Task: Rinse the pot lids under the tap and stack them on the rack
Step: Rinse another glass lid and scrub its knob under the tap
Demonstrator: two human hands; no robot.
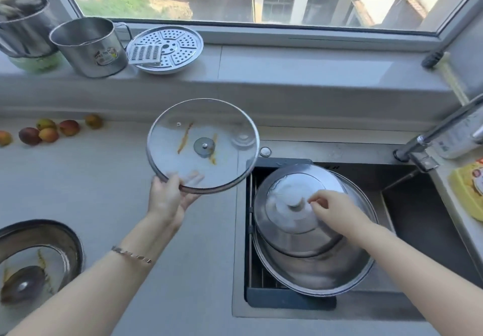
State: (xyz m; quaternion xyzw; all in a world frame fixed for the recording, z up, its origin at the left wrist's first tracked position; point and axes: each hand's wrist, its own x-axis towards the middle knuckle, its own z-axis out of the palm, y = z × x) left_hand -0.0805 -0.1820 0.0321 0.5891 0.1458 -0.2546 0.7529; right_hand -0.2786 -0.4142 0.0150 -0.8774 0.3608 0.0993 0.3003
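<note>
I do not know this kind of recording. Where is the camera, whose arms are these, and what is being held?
There is no machine here. One camera sits on a person's head and looks down at their two bare hands. The left hand holds a glass lid by its rim, above the counter. The right hand, fingers loosely bent, is at the knob of a steel lid, which lies on a larger steel lid on the sink rack; it grips nothing. Fruits lie on the counter.

Two glass lids (202, 145), six fruits (68, 127)
</note>
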